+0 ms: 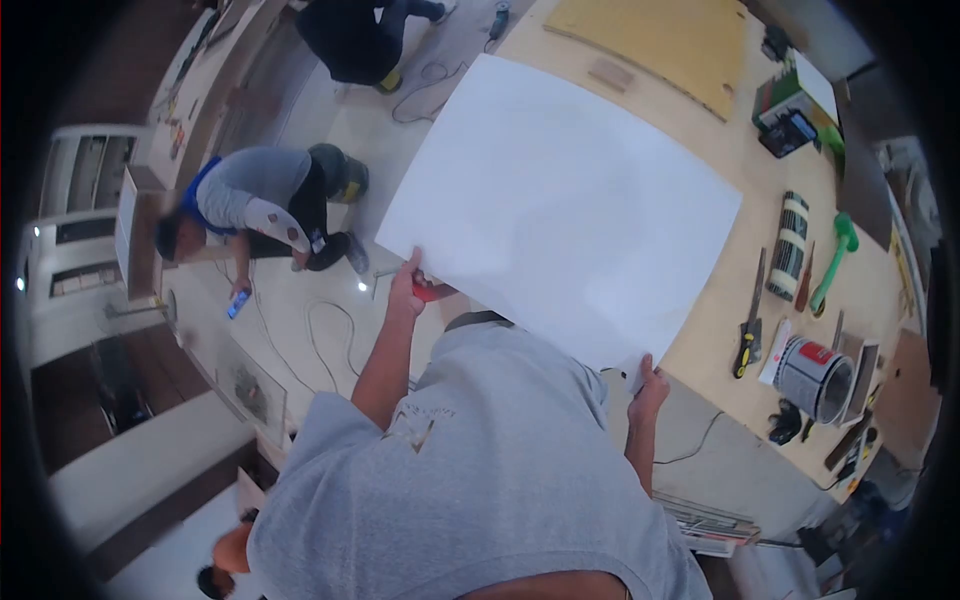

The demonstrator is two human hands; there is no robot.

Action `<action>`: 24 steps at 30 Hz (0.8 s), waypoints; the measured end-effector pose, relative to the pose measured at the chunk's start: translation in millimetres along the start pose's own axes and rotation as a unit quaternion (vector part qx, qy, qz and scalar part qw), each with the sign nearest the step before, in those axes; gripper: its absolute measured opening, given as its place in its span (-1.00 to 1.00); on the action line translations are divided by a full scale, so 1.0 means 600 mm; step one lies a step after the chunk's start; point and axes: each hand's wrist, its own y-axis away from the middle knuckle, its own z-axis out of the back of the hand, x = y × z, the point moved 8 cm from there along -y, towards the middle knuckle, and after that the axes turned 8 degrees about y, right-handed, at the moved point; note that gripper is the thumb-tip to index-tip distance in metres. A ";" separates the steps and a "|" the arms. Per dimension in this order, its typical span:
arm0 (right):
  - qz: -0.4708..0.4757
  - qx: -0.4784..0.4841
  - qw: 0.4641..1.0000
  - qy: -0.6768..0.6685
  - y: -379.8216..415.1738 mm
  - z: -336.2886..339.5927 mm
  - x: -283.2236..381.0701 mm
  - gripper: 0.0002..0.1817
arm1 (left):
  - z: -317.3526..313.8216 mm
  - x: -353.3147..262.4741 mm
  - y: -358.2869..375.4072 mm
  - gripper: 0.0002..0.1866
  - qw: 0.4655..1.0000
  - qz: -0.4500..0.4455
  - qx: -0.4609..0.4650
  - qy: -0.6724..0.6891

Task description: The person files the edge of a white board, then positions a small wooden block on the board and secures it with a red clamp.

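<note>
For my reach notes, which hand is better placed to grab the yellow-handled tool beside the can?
Probably the right hand; it holds the white sheet nearer the yellow-handled tool than the left hand does.

1. Large white rectangular sheet (565, 195) blocks the left of the pale wooden counter (714, 325).
2. Passable strip between sheet and yellow-and-black-handled tool (746, 343).
3. Grey cylindrical can (808, 384) obstructs farther right.

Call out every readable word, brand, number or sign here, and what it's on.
None can be read.
Gray shirt: chest print, too blurred.
Can: label with a red patch, print too small.
Green and white box: any print too blurred.
Co-worker's phone: lit screen, too small.
White sheet: no writing shows.
</note>
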 end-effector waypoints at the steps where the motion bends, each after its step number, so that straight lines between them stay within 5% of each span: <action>1: 0.009 -0.001 1.000 -0.013 0.001 -0.002 -0.003 -0.58 | -0.003 -0.008 0.003 -0.65 1.000 -0.001 0.002 -0.003; 6: 0.010 0.035 0.999 0.028 -0.009 0.008 -0.005 -0.47 | 0.031 -0.038 0.033 -0.64 0.993 -0.025 -0.029 -0.111; 7: 0.015 0.054 0.988 0.144 -0.009 0.014 0.011 -0.44 | 0.043 -0.044 0.042 -0.64 0.991 -0.026 -0.034 -0.128; 10: 0.090 0.068 0.867 0.485 -0.033 0.054 0.036 -0.28 | 0.141 -0.056 0.040 -0.67 0.987 -0.006 -0.075 -0.142; 12: 0.091 0.048 0.763 0.638 0.009 0.057 0.142 -0.37 | 0.216 -0.063 0.049 -0.74 0.987 -0.007 -0.089 -0.135; 14: 0.105 0.020 0.775 0.622 -0.028 0.047 0.205 -0.45 | 0.274 -0.067 0.056 -0.86 0.978 -0.003 -0.138 -0.157; 18: 0.270 -0.022 0.901 0.338 -0.036 -0.107 0.436 -0.61 | 0.388 -0.065 0.067 -0.83 0.951 0.042 -0.211 -0.221; 24: 0.459 0.036 0.818 0.343 -0.147 -0.424 0.573 -0.74 | 0.417 -0.079 0.049 -0.84 0.947 0.091 -0.212 -0.224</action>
